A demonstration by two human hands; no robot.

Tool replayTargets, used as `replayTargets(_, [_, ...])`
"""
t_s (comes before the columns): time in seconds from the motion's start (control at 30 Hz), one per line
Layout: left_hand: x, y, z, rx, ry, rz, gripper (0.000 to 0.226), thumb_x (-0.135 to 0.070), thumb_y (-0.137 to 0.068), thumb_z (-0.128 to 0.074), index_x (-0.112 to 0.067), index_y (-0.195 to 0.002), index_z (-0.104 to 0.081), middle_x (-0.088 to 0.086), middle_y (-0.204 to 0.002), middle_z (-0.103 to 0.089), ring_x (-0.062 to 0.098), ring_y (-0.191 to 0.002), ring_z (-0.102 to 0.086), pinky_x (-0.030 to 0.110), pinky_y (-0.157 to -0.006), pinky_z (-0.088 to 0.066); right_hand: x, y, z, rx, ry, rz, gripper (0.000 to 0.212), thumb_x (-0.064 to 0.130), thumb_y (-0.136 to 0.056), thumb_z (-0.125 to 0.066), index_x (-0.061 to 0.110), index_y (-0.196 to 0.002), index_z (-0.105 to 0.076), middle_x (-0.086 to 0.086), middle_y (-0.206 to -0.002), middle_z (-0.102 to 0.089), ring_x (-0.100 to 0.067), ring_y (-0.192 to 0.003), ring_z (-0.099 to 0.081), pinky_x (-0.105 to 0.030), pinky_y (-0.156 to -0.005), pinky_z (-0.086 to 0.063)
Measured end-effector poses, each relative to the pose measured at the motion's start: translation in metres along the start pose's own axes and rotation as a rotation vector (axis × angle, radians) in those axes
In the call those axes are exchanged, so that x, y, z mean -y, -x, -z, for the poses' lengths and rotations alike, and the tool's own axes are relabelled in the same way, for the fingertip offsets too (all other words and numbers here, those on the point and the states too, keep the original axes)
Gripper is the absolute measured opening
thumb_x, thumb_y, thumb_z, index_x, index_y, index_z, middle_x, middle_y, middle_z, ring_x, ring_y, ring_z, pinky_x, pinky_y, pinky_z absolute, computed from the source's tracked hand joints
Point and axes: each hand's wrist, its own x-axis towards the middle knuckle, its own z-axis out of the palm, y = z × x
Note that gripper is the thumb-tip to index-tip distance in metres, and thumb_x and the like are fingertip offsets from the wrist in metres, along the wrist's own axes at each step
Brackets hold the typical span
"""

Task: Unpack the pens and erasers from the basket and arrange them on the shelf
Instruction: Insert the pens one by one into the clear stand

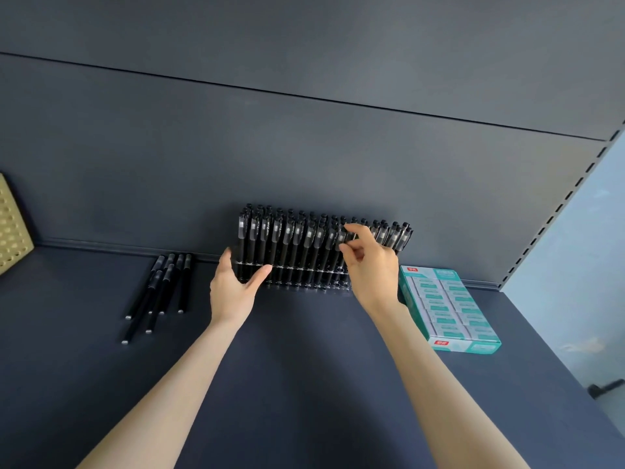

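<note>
Well along, by the look of the dark blue-grey shelf [304, 384]. Already standing against the back panel: a clear plastic rack of upright black pens [297, 255], packed close from end to end. Just right of it, flat on the shelf: a teal-and-white carton of wrapped erasers [446, 306]. Off to the left, lying in a small fan: a handful of loose black pens with grey grips [162, 289], apart from the rack and not yet stood up. No basket in view, so no telling what remains in it.

With the left hand [233, 289], bracing the rack's left end: fingers [226, 260] straight along the side, thumb stretched across the lower front, spread rather than clenched. With the right hand [372, 269], reaching over the rack's right half: fingers [355, 229] curled, pinching one upright pen [341, 235] near its clip. Hard to tell whether seating it or drawing it out.

Probably left to do: settling this pen, then dealing with the loose ones. At the far left edge, well apart: a beige perforated panel [12, 225].
</note>
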Motion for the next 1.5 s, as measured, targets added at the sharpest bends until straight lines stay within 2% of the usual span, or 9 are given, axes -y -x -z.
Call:
replayTargets(0.13, [-0.003,0.006,0.007,0.017,-0.009,0.013,0.092,-0.040,-0.080,-0.072,-0.007,-0.149,-0.020,0.012,-0.153,-0.030,0.027,-0.141,-0.028,0.038,-0.113,-0.026,0.005,0.011,0.005,-0.066,-0.045,0.006,0.030,0.017,-0.090,-0.060,0.020,-0.120,-0.058,0.008,-0.083,-0.064,-0.014,-0.068,-0.060,-0.033,-0.068,-0.050])
replayTargets(0.27, [-0.001,0.020,0.029,-0.070,-0.060,-0.041,0.058,-0.025,-0.085,-0.070,-0.004,-0.134,-0.046,0.014,-0.135,-0.047,0.029,-0.122,-0.048,0.043,-0.104,-0.040,0.019,0.031,0.000,-0.085,-0.182,0.022,0.019,0.016,-0.090,-0.061,0.014,-0.109,-0.062,0.009,-0.076,-0.060,-0.013,-0.062,-0.056,-0.034,-0.065,-0.051])
replayTargets(0.4, [0.006,0.031,0.062,-0.196,-0.207,-0.119,0.026,-0.012,-0.088,-0.064,-0.004,-0.112,-0.062,0.014,-0.114,-0.056,0.028,-0.105,-0.056,0.039,-0.088,-0.046,0.042,0.046,-0.022,0.025,-0.281,-0.003,0.012,0.015,-0.091,-0.059,0.012,-0.102,-0.064,0.006,-0.079,-0.062,-0.007,-0.062,-0.053,-0.033,-0.065,-0.051])
replayTargets(0.57, [0.022,0.024,0.103,-0.295,-0.411,-0.075,0.023,-0.013,-0.088,-0.063,-0.005,-0.109,-0.064,0.017,-0.112,-0.058,0.036,-0.107,-0.051,0.046,-0.091,-0.035,0.073,0.058,-0.061,0.259,-0.274,-0.056,0.009,0.017,-0.091,-0.057,0.017,-0.096,-0.065,0.003,-0.085,-0.064,-0.010,-0.074,-0.057,-0.031,-0.073,-0.051])
replayTargets(0.8, [0.051,-0.016,0.147,-0.012,-0.617,-0.011,0.055,-0.045,-0.088,-0.061,-0.010,-0.130,-0.051,0.012,-0.129,-0.051,0.032,-0.121,-0.042,0.041,-0.098,-0.032,0.125,0.066,-0.139,0.425,-0.206,-0.097,0.014,0.022,-0.090,-0.058,0.018,-0.103,-0.063,0.004,-0.098,-0.065,-0.011,-0.088,-0.061,-0.033,-0.082,-0.051])
replayTargets(0.97, [0.063,-0.049,0.168,0.207,-0.552,-0.098,0.055,-0.042,-0.087,-0.063,-0.009,-0.128,-0.051,0.009,-0.120,-0.054,0.027,-0.115,-0.049,0.038,-0.093,-0.042,0.151,0.061,-0.185,0.441,-0.031,-0.190,0.037,0.036,-0.090,-0.058,0.016,-0.121,-0.053,0.000,-0.115,-0.060,-0.021,-0.108,-0.053,-0.035,-0.085,-0.047])
replayTargets(1.2, [0.064,-0.077,0.177,0.374,-0.502,-0.069,0.058,-0.042,-0.082,-0.069,-0.010,-0.128,-0.053,0.005,-0.120,-0.058,0.025,-0.110,-0.056,0.032,-0.084,-0.043,0.162,0.060,-0.209,0.332,0.012,-0.351,0.040,0.037,-0.086,-0.064,0.016,-0.119,-0.055,0.001,-0.105,-0.062,-0.019,-0.105,-0.051,-0.028,-0.085,-0.039])
replayTargets(1.37, [0.062,-0.089,0.180,0.427,-0.458,0.004,0.046,-0.038,-0.075,-0.076,-0.014,-0.111,-0.061,-0.012,-0.081,-0.057,0.022,-0.098,-0.061,0.033,-0.083,-0.049,0.164,0.059,-0.210,0.302,-0.030,-0.386,0.034,0.030,-0.081,-0.069,0.012,-0.110,-0.062,0.001,-0.089,-0.068,-0.021,-0.094,-0.061,-0.033,-0.084,-0.047])
replayTargets(1.5, [0.059,-0.097,0.183,0.457,-0.461,0.037,0.026,-0.033,-0.071,-0.076,-0.017,-0.089,-0.068,-0.001,-0.084,-0.069,0.023,-0.091,-0.064,0.035,-0.081,-0.052,0.165,0.055,-0.212,0.306,-0.035,-0.422,0.033,0.030,-0.078,-0.072,0.013,-0.106,-0.065,0.001,-0.090,-0.070,-0.019,-0.091,-0.064,-0.031,-0.084,-0.047])
